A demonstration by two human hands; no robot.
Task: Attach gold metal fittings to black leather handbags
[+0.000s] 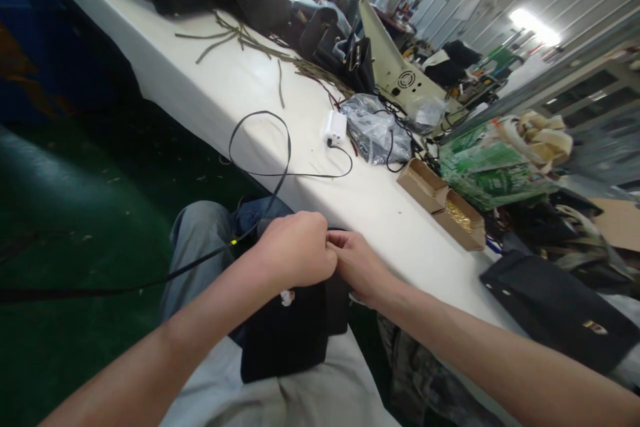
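Head view shows a black bag (283, 347) on the person's lap (280, 407), at 6 o'clock from the two hands. The left hand (295, 250) is curled up, fingers tucked together, but I cannot tell what is inside. The right hand (363, 267) is right up against it, at 3 o'clock. Its fingertips are partly hidden, so I cannot tell if they pinch anything. A black cord (60, 293) goes out at 9 o'clock, near the left hand, and loops at 11 o'clock. If that hand swings out, it could catch the cord and tug the white box (336, 125) at 12 o'clock. The bag could slide down too, because only the lap seems to hold it up if the hands let go.
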